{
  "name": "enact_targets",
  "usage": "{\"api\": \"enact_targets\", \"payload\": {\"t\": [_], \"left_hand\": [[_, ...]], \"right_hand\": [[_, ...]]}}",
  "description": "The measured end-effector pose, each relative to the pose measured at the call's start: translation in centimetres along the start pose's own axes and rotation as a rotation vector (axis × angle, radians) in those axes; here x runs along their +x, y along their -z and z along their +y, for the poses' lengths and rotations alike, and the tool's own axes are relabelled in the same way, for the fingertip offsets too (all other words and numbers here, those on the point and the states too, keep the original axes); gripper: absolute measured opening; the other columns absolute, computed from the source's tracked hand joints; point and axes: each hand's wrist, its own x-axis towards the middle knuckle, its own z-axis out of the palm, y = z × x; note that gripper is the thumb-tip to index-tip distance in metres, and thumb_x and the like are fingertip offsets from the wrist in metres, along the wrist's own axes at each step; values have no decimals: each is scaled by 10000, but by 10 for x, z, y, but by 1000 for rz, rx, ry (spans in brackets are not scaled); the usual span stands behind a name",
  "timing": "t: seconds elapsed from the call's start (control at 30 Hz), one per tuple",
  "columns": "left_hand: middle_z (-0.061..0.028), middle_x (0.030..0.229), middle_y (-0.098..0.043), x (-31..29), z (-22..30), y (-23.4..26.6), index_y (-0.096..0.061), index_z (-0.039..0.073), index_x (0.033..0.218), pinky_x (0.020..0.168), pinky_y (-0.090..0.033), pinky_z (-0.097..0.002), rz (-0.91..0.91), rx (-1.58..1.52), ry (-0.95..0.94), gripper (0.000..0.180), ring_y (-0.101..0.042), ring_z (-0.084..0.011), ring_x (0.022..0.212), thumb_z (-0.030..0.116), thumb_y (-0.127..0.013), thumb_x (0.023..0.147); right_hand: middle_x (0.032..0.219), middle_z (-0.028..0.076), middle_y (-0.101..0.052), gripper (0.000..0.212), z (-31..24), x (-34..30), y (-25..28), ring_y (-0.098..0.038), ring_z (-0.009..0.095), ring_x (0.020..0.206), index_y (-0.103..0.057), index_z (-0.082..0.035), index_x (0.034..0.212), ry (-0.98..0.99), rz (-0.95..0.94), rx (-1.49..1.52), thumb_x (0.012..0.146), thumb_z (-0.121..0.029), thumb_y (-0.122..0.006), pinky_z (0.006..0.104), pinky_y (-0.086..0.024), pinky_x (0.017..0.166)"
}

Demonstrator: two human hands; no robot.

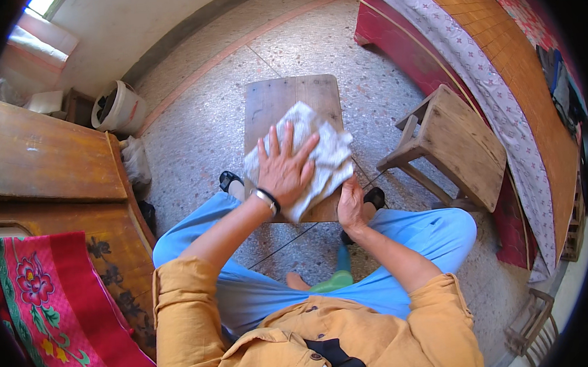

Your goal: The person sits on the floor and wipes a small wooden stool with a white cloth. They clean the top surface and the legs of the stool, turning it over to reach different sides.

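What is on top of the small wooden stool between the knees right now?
A crumpled white cloth lies on the stool, with the left hand pressed flat on it. The right hand grips the near edge. The wood beneath the cloth is hidden.

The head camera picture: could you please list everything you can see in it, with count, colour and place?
cloth: one, white and grey, crumpled on the small stool in the middle
small stool: one, brown wood, on the floor in front of the person
second stool: one, pale wood, to the right, beside the bed
bed: one, red frame with woven mat and patterned sheet, upper right
bucket: one, white, upper left by the wall
cabinet: one, brown wood, left
blanket: one, red and pink floral, lower left
left hand: one, flat on the cloth, dark band at the wrist
right hand: one, gripping the stool's near edge by the cloth
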Motion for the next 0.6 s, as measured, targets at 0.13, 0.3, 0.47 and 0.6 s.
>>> {"api": "enact_targets", "payload": {"t": [0.13, 0.3, 0.47, 0.6], "left_hand": [[-206, 1517, -189, 80, 1, -22, -325, 353, 1428, 1065, -131, -645, 46, -4, 75, 520, -164, -495, 1366, 439, -379, 918], [-206, 1508, -216, 119, 0, -26, -339, 354, 1420, 1044, -141, -674, 107, -9, 208, 518, -179, -498, 1359, 461, -370, 914], [-205, 1510, -213, 46, 25, -16, -340, 349, 1424, 1071, -126, -635, 68, -7, 27, 526, -177, -471, 1371, 434, -382, 907], [-200, 1529, -160, -44, 27, 2, -352, 309, 1434, 1071, -75, -630, -16, -29, -31, 556, -101, -457, 1395, 394, -448, 892]], "right_hand": [[1405, 151, -427, 612, -6, 1, -2, -392, 222, 1285, -317, 0, 1420, 8, 67, -20, 1008, -451, -281, 310, -289, 1060], [1382, 161, -454, 628, -26, -1, -2, -420, 228, 1265, -291, -8, 1434, -21, 11, -17, 1004, -465, -275, 311, -313, 1044], [1256, 133, -524, 643, 11, 4, 3, -480, 199, 1144, -433, 28, 1313, 15, 76, 23, 994, -508, -274, 308, -376, 964], [1060, 107, -590, 616, -5, -3, -4, -535, 190, 978, -531, 12, 1138, -72, 26, 127, 989, -526, -271, 326, -423, 854]]}}
